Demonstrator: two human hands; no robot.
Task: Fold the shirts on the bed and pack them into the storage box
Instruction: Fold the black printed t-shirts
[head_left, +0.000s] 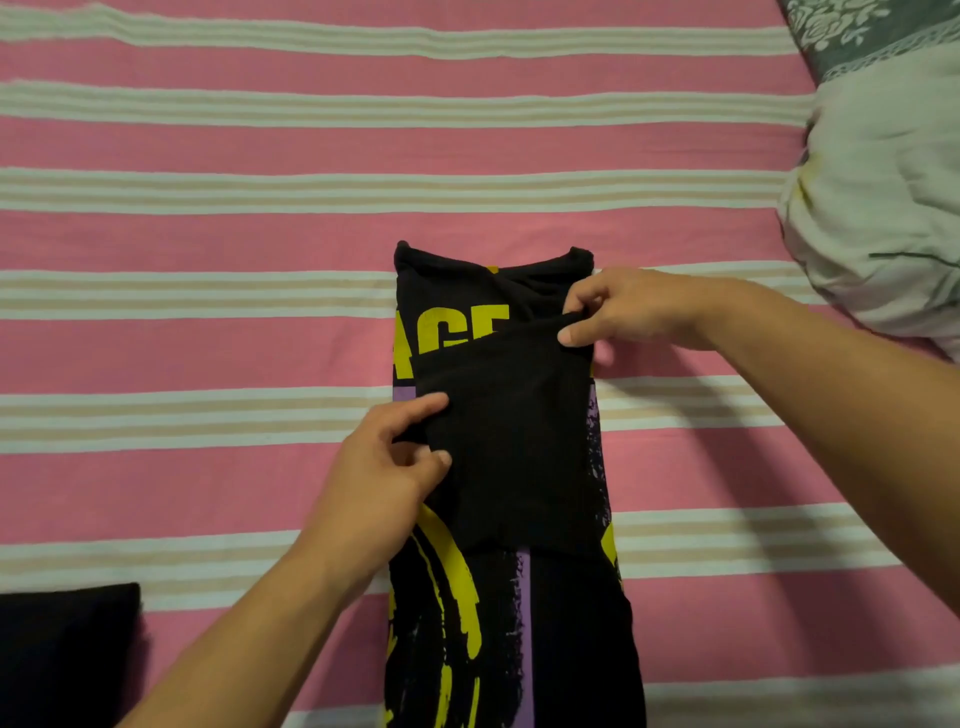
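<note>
Shirt (511, 467), one, is lying lengthwise, collar pointing away; left hand (387, 467) and right hand (618, 312) are each pinching its folded sleeve.

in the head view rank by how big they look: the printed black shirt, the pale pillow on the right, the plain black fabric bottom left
1. printed black shirt, the largest visible area.
2. pale pillow, somewhat smaller, though the frame edge cuts it off.
3. plain black fabric, the smallest, also cut off by the frame.

Shirt versus pillow is unsure, since both are cropped.
</note>
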